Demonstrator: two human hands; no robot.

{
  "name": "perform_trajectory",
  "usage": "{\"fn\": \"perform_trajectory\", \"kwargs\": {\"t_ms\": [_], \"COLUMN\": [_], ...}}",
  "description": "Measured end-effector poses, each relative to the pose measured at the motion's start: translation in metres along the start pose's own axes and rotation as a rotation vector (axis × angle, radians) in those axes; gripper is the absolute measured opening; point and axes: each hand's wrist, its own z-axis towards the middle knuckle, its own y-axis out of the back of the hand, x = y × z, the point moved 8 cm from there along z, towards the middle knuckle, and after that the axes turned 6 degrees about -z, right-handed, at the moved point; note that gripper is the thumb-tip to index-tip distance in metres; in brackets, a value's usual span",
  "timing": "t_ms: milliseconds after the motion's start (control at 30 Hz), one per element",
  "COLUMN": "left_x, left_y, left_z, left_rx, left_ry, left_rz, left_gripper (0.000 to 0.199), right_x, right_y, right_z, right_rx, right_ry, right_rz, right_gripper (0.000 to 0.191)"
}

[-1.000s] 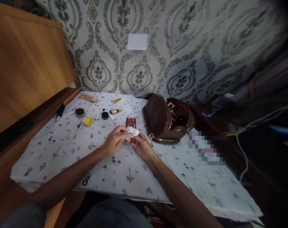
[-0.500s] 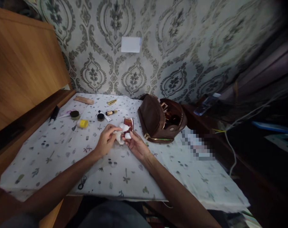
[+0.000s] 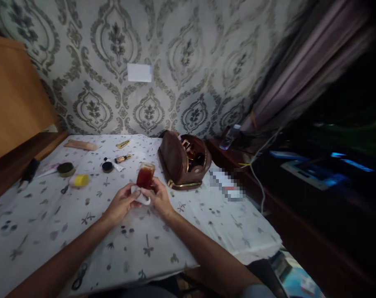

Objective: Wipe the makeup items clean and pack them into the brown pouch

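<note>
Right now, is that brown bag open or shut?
Open: the brown bag's mouth gapes between its separated zipper edges, and contents show inside.

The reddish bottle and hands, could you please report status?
Left hand: fingers on white tissue. Right hand: holding reddish bottle. Brown bag: right of bottle, not touching.

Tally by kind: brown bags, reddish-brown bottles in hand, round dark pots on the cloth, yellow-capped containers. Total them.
Brown bag: 1
Reddish-brown bottle in hand: 1
Round dark pots: 2
Yellow-capped container: 1
Total: 5
</note>
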Motion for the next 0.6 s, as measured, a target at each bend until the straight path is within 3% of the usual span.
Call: {"fn": "perform_trajectory", "kwargs": {"t_ms": [200,400,600], "left_x": [0.010,0.012,0.005], "left_y": [-0.004,-0.011,-0.025], "left_z": [0.001,-0.008,-0.019], "left_rx": [0.059,0.112,0.216], "left_ry": [0.135,0.248,0.267], "left_rz": [-0.036,0.020,0.140], "left_gripper": [0.045,0.043,0.042], "right_x": [0.013,0.017,0.010], "right_y": [-0.008,-0.001,0.013], "right_z": [-0.005,-0.007,-0.001], "right_rx": [0.076,0.021,-0.021], "right_ry": [0.066,0.101,0.097], "right_rz": [-0.103,-0.166,-0.056], "right_gripper": [0.030,0.033,0.035]}}
